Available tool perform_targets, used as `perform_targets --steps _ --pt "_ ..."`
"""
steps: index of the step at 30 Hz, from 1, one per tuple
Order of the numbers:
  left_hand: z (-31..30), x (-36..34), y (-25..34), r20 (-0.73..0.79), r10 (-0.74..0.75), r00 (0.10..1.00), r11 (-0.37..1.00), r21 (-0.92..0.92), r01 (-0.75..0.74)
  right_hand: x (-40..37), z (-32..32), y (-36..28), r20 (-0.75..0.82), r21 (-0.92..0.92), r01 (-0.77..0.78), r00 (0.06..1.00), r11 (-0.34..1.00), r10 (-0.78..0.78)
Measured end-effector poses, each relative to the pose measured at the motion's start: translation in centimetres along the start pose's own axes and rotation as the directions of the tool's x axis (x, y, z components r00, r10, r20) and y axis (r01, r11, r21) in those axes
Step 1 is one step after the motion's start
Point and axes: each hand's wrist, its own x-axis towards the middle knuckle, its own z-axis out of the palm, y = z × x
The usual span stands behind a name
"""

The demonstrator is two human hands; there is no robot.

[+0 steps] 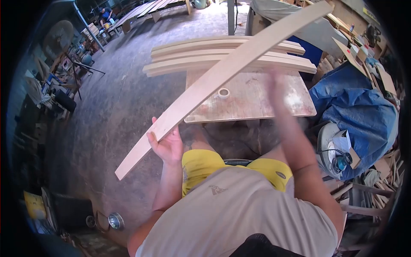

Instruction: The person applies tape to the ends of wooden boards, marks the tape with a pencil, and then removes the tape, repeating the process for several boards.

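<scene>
A long, flat, curved wooden slat [218, 81] rises slantwise from lower left to upper right. My left hand [166, 143] is closed around it near its lower end, thumb on the upper face. Smeared by motion, my right hand [275, 83] is over the right part of the small table [257, 96], below the slat and apart from it; its fingers cannot be made out. Several similar pale slats [188, 55] lie stacked across the table's far side. A small roll of tape [223, 93] rests on the tabletop beside the held slat.
To the right, a blue tarp [359, 115] covers a heap, with a power tool [342, 162] and wood scraps around it. A stand fan [60, 36] is at far left. Another person [105, 16] is beside long boards [147, 8] at the back.
</scene>
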Motion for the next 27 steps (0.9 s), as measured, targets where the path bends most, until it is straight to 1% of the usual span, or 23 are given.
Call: perform_targets --steps 1,2,3,4,5,6,7,8,9,10,11,12,13,15,16,18,19,20,22,23,25,26,27 --pt "0.0 -0.2 -0.4 -0.035 0.009 0.999 1.000 0.026 -0.008 -3.1 5.1 0.6 0.370 0.666 -0.287 0.928 0.688 0.029" --pt "-0.1 -0.6 -0.8 -0.036 0.010 0.999 1.000 0.028 -0.009 -6.0 9.7 -1.7 0.375 0.726 -0.377 0.918 0.575 0.129" --pt "-0.3 -0.8 -1.2 -0.089 -0.027 0.996 0.998 0.062 0.032 -7.2 12.6 -3.2 0.403 0.699 -0.449 0.890 0.557 0.212" --pt "-0.6 -0.8 -1.4 -0.136 -0.063 0.989 0.993 0.095 0.076 -7.3 14.4 -3.3 0.398 0.705 -0.442 0.894 0.554 0.207" --pt "-1.2 -1.1 -0.9 -0.136 -0.185 0.973 0.978 0.072 0.196 -7.1 15.9 -2.8 0.325 0.691 -0.428 0.904 0.583 0.278" --pt "-1.7 -1.1 0.2 -0.130 -0.194 0.972 0.975 0.083 0.206 -6.9 16.7 -2.4 0.244 0.676 -0.416 0.905 0.608 0.348" --pt "-1.6 -1.1 1.4 -0.128 -0.468 0.875 0.855 0.186 0.484 -6.9 17.1 -1.9 0.233 0.685 -0.408 0.908 0.604 0.349" --pt "-1.0 -1.2 2.3 -0.154 -0.697 0.701 0.649 0.281 0.707 -6.6 17.3 -1.4 0.225 0.671 -0.456 0.877 0.584 0.425" --pt "-0.3 -2.0 3.3 -0.145 -0.701 0.698 0.645 0.287 0.708 -6.0 17.3 -1.0 0.220 0.655 -0.502 0.841 0.565 0.494" --pt "2.1 -3.6 4.5 -0.237 -0.731 0.640 0.394 0.618 0.680 -5.5 17.3 -0.5 0.215 0.656 -0.495 0.846 0.569 0.488" --pt "4.2 -4.4 5.4 -0.346 -0.719 0.603 0.060 0.833 0.549 -5.1 17.1 0.0 0.258 0.653 -0.523 0.833 0.548 0.489" --pt "5.5 -4.1 6.8 -0.294 -0.652 0.699 -0.026 0.930 0.367 -5.0 17.1 0.6 0.302 0.647 -0.554 0.817 0.523 0.491" --pt "6.5 -3.9 8.8 -0.228 -0.585 0.778 -0.135 0.974 0.184 -5.1 17.2 1.3 0.303 0.648 -0.562 0.810 0.515 0.502" --pt "8.6 -2.7 11.3 -0.141 -0.250 0.958 -0.352 0.935 0.046 -4.6 18.1 2.9 0.332 0.654 -0.592 0.784 0.471 0.525" --pt "7.1 -2.7 13.4 -0.155 -0.227 0.961 -0.357 0.932 0.066 -4.6 18.7 3.7 0.354 0.644 -0.612 0.770 0.458 0.532" --pt "3.1 -2.6 16.8 -0.421 -0.258 0.870 -0.620 0.762 0.185 -4.0 19.8 4.9 0.416 0.616 -0.654 0.744 0.440 0.523" --pt "3.8 -2.4 16.7 -0.617 -0.464 0.636 -0.571 0.757 0.318 -3.7 20.4 5.1 0.434 0.612 -0.663 0.737 0.431 0.518" --pt "3.6 -3.0 16.4 -0.619 -0.451 0.643 -0.573 0.753 0.323 -3.5 20.9 5.2 0.418 0.605 -0.671 0.726 0.429 0.546" --pt "2.2 -4.6 15.0 -0.700 -0.587 0.407 -0.408 0.690 0.599 -2.6 21.9 5.3 0.411 0.594 -0.685 0.710 0.422 0.573" --pt "1.4 -5.0 14.2 -0.704 -0.581 0.410 -0.404 0.686 0.605 -1.8 22.3 5.2 0.385 0.557 -0.692 0.705 0.458 0.596" --pt "0.5 -5.5 13.0 -0.618 -0.552 0.560 -0.281 0.770 0.573 -1.9 23.0 5.2 0.360 0.519 -0.704 0.694 0.484 0.624" --pt "1.1 -5.4 12.2 -0.619 -0.549 0.561 -0.282 0.769 0.573 -1.9 23.3 5.2 0.359 0.511 -0.725 0.667 0.461 0.653" --pt "1.8 -5.0 11.5 -0.584 -0.557 0.590 -0.234 0.792 0.563 -1.8 23.7 5.2 0.356 0.504 -0.744 0.643 0.440 0.678"
